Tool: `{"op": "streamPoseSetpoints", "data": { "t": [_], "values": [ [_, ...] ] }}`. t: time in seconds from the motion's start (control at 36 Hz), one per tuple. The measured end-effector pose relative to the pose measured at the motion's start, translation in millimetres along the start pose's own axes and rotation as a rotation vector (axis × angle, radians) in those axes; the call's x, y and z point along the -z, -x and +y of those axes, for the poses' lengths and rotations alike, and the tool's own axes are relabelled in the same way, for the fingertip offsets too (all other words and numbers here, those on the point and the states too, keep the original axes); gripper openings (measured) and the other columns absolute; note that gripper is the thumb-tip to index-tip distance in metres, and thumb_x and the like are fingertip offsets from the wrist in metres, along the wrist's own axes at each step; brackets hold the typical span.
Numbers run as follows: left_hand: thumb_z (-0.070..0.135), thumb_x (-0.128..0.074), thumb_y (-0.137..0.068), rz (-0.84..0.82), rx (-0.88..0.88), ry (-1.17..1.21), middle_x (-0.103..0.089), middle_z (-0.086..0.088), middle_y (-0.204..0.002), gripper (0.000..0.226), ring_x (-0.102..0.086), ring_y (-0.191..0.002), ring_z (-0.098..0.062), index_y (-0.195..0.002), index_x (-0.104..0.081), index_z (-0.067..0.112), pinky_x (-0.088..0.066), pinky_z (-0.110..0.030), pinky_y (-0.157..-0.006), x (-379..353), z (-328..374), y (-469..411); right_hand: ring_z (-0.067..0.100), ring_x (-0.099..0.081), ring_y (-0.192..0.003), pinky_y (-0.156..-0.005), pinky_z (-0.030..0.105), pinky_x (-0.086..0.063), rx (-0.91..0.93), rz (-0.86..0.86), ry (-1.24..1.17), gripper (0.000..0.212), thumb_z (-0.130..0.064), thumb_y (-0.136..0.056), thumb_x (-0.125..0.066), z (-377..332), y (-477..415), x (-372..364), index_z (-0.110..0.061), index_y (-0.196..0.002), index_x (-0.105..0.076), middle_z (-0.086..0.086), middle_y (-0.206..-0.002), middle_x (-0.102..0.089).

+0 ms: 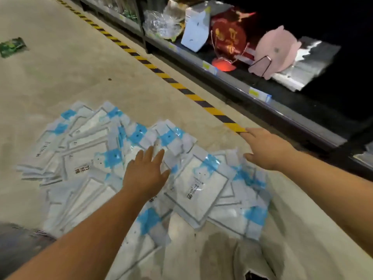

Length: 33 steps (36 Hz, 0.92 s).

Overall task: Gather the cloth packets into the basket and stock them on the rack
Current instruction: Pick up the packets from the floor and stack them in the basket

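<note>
Where flat, glossy white packets (201, 190) with blue bands lie fanned in overlapping layers on the concrete floor (60, 77), my left hand (145, 174) reaches over them, fingers straight and slightly spread. My right hand (268, 150) stretches out with straight fingers, thumb apart, toward yellow-black striped tape (193, 96) beside the dark rack (298, 116). The packets' black Chinese characters are too blurred to read.

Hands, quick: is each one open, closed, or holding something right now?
Left hand: open, fingers straight, above the cloth packets, holding nothing.
Right hand: open, fingers straight, holding nothing.
</note>
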<state>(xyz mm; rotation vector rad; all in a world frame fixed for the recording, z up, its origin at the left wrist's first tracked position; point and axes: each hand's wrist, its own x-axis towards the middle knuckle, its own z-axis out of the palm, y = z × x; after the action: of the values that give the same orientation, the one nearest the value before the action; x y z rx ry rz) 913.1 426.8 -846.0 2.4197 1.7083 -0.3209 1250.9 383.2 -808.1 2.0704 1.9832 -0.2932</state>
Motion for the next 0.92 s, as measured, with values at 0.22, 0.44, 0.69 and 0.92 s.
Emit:
{"op": "streamPoseSetpoints", "data": {
  "t": [0.22,0.44,0.69,0.92],
  "values": [
    [0.063,-0.046,-0.095,-0.148,-0.05,0.039,-0.011,-0.004,-0.167,0.08,-0.015,-0.151,-0.029,-0.159,-0.011,0.031,-0.027,-0.043,-0.117,-57.0,27.2,-13.9,0.024,-0.02,-0.15,-0.119,0.036,-0.028,-0.103,-0.162,-0.154,0.078,-0.053,-0.096,-0.056,12.7,18.2,-110.6,-0.024,-0.159,-0.02,0.003,-0.167,-0.014],
    [0.064,-0.061,-0.086,-0.261,-0.003,0.149,-0.02,-0.003,-0.164,0.095,-0.021,-0.148,-0.027,-0.159,-0.01,0.031,-0.032,-0.046,-0.113,-87.4,38.4,-22.9,0.03,-0.015,-0.151,-0.118,0.041,-0.029,-0.032,-0.229,-0.202,0.089,-0.059,-0.098,-0.048,-11.7,30.3,-157.6,-0.02,-0.161,0.001,0.008,-0.168,0.0],
    [0.048,-0.088,-0.067,-0.115,0.204,0.344,-0.046,-0.013,-0.142,0.122,-0.045,-0.13,-0.033,-0.157,-0.011,0.019,-0.042,-0.046,-0.101,-107.0,54.0,-20.5,0.031,-0.023,-0.144,-0.115,0.042,-0.029,-0.131,-0.145,-0.336,0.096,-0.077,-0.088,-0.048,-28.0,16.2,-166.7,-0.03,-0.16,-0.005,0.011,-0.16,-0.019],
    [0.029,-0.079,-0.082,-0.132,0.332,0.725,-0.059,-0.007,-0.082,0.039,-0.059,-0.081,-0.032,-0.085,-0.043,0.014,-0.05,-0.043,-0.074,-111.4,33.3,0.6,0.031,-0.035,-0.137,-0.107,0.044,-0.035,-0.396,-0.115,-0.523,0.113,-0.067,-0.078,-0.072,-36.7,4.1,-172.5,-0.017,-0.158,-0.01,0.009,-0.15,-0.032]
  ]
}}
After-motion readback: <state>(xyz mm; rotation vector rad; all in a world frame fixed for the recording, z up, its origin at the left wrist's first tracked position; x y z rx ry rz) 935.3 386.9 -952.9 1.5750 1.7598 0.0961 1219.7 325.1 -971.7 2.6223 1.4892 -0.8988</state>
